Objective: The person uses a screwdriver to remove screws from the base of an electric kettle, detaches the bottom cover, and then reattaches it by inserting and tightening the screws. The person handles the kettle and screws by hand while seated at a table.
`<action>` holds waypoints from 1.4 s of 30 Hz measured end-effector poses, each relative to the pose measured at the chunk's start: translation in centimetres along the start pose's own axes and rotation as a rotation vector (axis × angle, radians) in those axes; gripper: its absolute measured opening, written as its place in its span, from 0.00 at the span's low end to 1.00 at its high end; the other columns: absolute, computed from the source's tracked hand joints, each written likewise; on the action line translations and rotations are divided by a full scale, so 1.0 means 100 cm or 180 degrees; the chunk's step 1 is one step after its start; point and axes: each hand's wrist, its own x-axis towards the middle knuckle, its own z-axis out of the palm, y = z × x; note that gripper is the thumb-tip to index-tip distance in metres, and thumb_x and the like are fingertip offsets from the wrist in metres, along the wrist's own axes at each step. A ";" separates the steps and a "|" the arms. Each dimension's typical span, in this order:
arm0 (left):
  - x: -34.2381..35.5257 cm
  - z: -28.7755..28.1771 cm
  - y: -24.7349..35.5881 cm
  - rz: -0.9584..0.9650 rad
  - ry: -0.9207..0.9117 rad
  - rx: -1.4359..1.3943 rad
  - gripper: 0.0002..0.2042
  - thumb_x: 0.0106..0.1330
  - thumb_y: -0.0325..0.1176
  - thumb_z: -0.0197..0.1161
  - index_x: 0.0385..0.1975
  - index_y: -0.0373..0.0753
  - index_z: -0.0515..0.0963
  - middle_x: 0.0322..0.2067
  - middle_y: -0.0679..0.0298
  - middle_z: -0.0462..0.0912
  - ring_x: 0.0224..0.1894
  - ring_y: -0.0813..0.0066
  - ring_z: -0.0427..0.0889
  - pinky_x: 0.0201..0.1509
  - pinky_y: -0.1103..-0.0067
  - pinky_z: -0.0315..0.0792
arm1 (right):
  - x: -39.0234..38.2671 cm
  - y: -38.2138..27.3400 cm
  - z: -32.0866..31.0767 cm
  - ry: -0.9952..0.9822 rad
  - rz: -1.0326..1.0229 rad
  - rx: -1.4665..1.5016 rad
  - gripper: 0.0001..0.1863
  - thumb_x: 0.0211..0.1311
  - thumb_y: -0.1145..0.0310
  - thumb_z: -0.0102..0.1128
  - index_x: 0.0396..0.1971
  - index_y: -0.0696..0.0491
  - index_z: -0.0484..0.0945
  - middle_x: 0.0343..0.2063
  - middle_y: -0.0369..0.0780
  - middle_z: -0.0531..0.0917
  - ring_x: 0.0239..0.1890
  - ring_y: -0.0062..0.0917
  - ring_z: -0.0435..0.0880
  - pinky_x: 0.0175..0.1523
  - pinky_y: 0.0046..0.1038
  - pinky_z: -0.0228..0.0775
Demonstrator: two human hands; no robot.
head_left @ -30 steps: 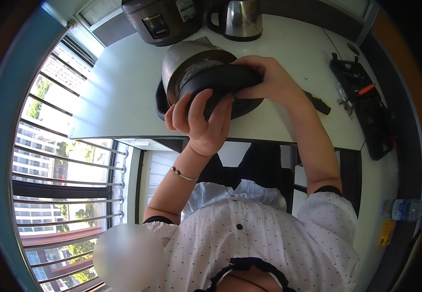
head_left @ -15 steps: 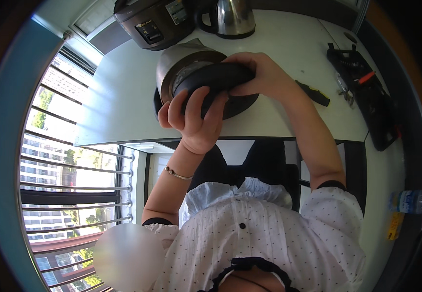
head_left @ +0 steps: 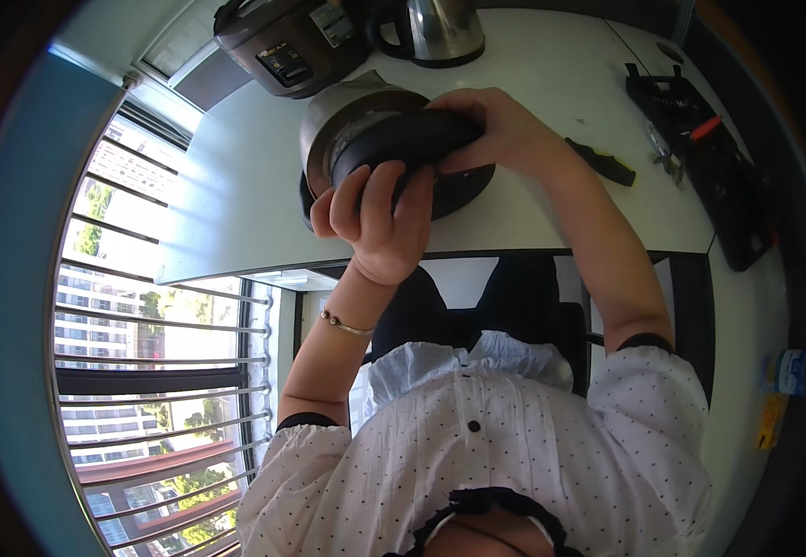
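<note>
A steel kettle [head_left: 320, 135] with a pointed spout at its far side stands tilted near the front edge of the table. Across its near side runs a thick, curved black part [head_left: 408, 147], seemingly the handle. My left hand [head_left: 386, 223] is closed on the near side of this black part, with its fingers curled up over it. From the right, my right hand [head_left: 487, 130] grips the far right end, thumb below and fingers above. Below the kettle a black rounded piece [head_left: 466, 193] shows; whether it is a base, I cannot tell. The fingertips of my right hand are partly hidden.
Behind the kettle stand a dark cooker [head_left: 292, 51] and a second steel kettle [head_left: 440, 32]. To the right lie a black-and-yellow screwdriver handle [head_left: 601, 161], pliers [head_left: 665, 153] and an open black tool case [head_left: 700, 167]. A bottle [head_left: 791, 371] is at far right; a barred window [head_left: 157, 325] at left.
The view has shifted slightly, so the surroundings sit a little differently. Both hands keep their hold on the kettle's black part, with hardly any other movement.
</note>
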 end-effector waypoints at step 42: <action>0.009 -0.008 -0.010 -0.0883 -0.0229 -0.0641 0.33 0.39 0.37 0.76 0.50 0.41 0.73 0.45 0.56 0.68 0.47 0.57 0.68 0.53 0.66 0.63 | -0.003 0.003 0.001 0.0006 -0.0073 0.0002 0.28 0.36 0.78 0.70 0.45 0.61 0.77 0.34 0.40 0.82 0.37 0.23 0.81 0.45 0.22 0.72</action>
